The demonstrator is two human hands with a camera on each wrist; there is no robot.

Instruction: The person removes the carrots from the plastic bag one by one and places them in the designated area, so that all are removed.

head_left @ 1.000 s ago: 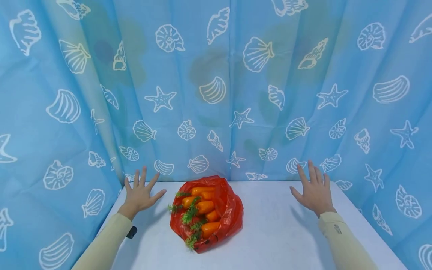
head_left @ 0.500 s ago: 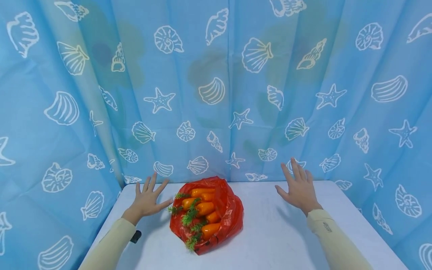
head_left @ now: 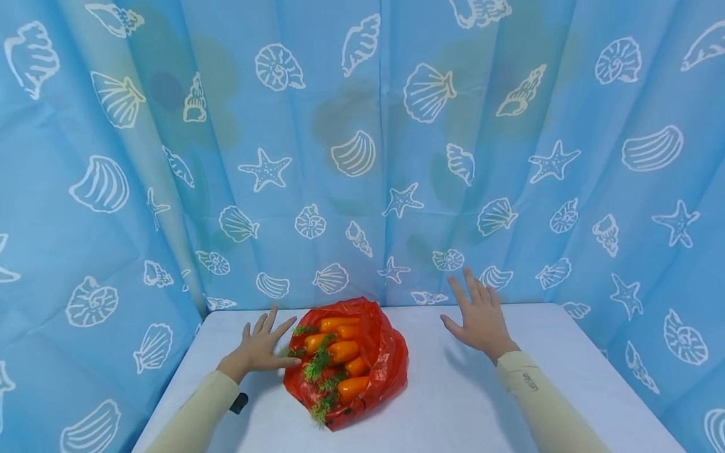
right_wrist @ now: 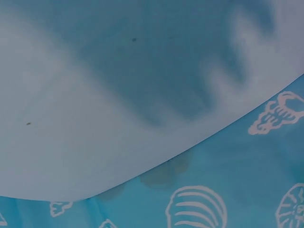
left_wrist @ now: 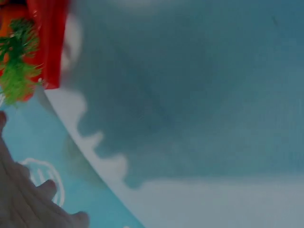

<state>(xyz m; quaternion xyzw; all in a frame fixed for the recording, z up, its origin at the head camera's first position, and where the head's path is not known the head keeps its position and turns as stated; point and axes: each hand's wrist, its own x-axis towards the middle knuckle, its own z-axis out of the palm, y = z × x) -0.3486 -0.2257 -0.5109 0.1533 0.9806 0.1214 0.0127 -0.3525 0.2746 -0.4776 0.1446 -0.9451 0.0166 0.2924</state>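
Note:
A red plastic bag (head_left: 391,358) lies with its mouth facing left on the table. Inside it are several orange carrots (head_left: 343,352) with green frilly tops (head_left: 318,360). My left hand (head_left: 259,349) is spread at the bag's left side, its thumb overlapping the leafy tops; whether it touches them I cannot tell. In the left wrist view, the fingers (left_wrist: 28,199) appear at the lower left, below the bag's edge (left_wrist: 53,42). To the right of the bag, my right hand (head_left: 480,321) hovers with fingers extended, apart from it and holding nothing. The right wrist view catches only a hand-shaped shadow.
The white table (head_left: 442,409) ends at the back against a blue curtain (head_left: 362,251) printed with white shells and starfish. More curtain hangs at both sides. A small black object (head_left: 239,402) shows beside the left forearm.
Both hands have moved inward toward the bag, the left one rightward and slightly lower, the right one leftward. The bag and carrots have stayed in place.

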